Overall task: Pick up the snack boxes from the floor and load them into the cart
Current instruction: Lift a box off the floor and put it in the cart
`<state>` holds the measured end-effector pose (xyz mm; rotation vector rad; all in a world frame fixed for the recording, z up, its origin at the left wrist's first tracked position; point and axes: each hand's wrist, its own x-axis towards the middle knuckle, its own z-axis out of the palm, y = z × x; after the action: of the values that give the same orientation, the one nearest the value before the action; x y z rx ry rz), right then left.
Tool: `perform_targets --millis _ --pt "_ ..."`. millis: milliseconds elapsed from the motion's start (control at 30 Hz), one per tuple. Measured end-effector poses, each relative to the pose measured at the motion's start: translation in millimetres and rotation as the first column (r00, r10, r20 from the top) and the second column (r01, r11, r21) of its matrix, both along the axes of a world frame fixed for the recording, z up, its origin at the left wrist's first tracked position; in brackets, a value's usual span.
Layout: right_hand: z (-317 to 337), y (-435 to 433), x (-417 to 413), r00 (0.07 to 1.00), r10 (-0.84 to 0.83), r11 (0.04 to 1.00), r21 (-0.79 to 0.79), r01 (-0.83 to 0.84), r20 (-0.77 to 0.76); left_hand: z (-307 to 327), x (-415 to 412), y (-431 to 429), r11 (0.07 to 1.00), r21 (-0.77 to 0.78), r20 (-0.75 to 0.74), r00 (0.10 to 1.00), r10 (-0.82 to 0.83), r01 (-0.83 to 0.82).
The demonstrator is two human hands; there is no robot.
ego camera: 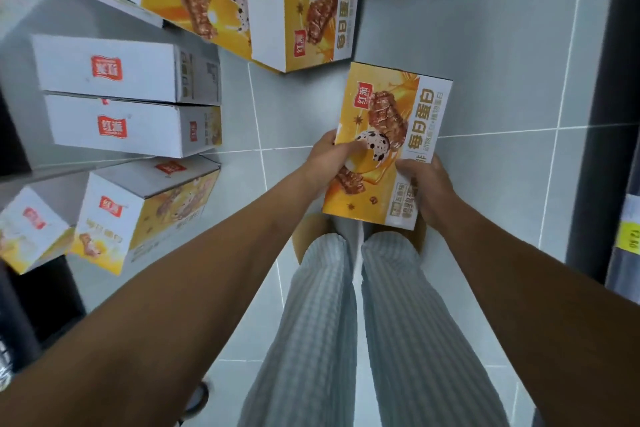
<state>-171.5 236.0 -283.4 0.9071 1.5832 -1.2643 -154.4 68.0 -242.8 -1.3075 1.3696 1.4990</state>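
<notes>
A person in striped trousers [322, 305] stands on a pale grey tiled floor [485, 62]. Left hand [329, 159] and right hand [426, 191] both grip the near end of a yellow snack box [391, 135], held above the tiles. Farther left, white-and-yellow boxes [128, 128] lie stacked, with more boxes [301, 0] beyond. A dark shelf edge [595, 114] bearing a yellow tag [628, 236] lines the right.

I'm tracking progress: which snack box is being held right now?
The yellow-faced box above the person's legs, gripped at its near end by the left hand and right hand. The other boxes lie untouched.
</notes>
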Motion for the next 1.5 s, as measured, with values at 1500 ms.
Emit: perform_targets --millis 1500 --pt "709.9 -163.4 279.5 0.167 0.722 0.049 -0.192 -0.980 -0.672 665.7 450.6 30.7 0.199 -0.095 -0.752 0.202 0.628 -0.975"
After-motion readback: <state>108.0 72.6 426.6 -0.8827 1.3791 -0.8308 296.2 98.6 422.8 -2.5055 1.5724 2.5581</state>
